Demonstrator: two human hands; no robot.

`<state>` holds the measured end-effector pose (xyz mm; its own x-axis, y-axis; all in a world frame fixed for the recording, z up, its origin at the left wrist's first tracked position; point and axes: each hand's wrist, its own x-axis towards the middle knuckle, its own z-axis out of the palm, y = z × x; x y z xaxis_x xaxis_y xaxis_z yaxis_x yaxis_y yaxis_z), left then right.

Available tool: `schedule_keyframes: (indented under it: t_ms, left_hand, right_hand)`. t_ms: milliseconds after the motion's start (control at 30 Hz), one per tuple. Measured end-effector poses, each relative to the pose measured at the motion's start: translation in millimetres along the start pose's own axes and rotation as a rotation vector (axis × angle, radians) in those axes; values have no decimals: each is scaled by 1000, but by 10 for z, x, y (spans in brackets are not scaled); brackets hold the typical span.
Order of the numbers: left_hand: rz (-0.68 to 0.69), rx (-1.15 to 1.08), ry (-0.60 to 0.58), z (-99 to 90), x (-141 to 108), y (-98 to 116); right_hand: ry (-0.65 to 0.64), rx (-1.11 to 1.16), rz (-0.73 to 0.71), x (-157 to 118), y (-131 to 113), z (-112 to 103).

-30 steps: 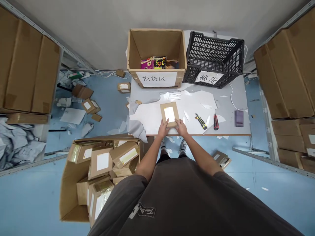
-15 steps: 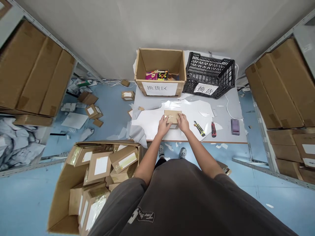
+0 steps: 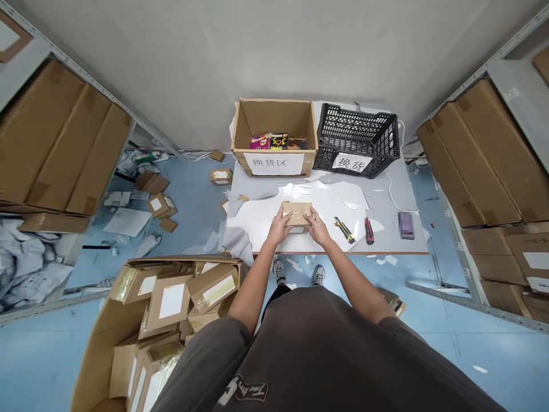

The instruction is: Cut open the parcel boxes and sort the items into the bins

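A small brown cardboard box [image 3: 297, 213] with shiny tape across its top is held between my two hands, over the white paper on the table. My left hand [image 3: 279, 226] grips its left side, fingers curled on the edge. On the opposite side, my right hand [image 3: 318, 227] presses the box with thumb and fingertips. To the right of the hands lie a yellow-and-black utility knife [image 3: 344, 229] and a red-and-black utility knife [image 3: 369, 230]. The underside of the box is hidden.
At the table's back stand a labelled carton [image 3: 274, 165] with colourful packs and a black plastic crate [image 3: 359, 140]. A phone-like purple rectangle [image 3: 405, 225] lies at right. A large carton [image 3: 92, 343] of parcels stands left of me. Shelves with cartons flank both sides.
The view has shifted slightly, so the table sits a little lower in the picture. Both hands still hold the box, which appears slightly tilted compared with before.
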<state>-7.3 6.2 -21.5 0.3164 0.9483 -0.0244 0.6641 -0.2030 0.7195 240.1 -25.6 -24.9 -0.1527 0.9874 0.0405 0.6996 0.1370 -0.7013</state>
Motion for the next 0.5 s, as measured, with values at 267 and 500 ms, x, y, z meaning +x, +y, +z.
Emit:
schedule_keyframes:
  t_ms: [267, 500]
  left_hand:
    - [-152, -135, 40, 101, 306, -66]
    - [-237, -48, -187, 240, -80, -299]
  right_hand:
    - [-61, -8, 132, 343, 85, 19]
    - [-109, -71, 254, 237, 227, 223]
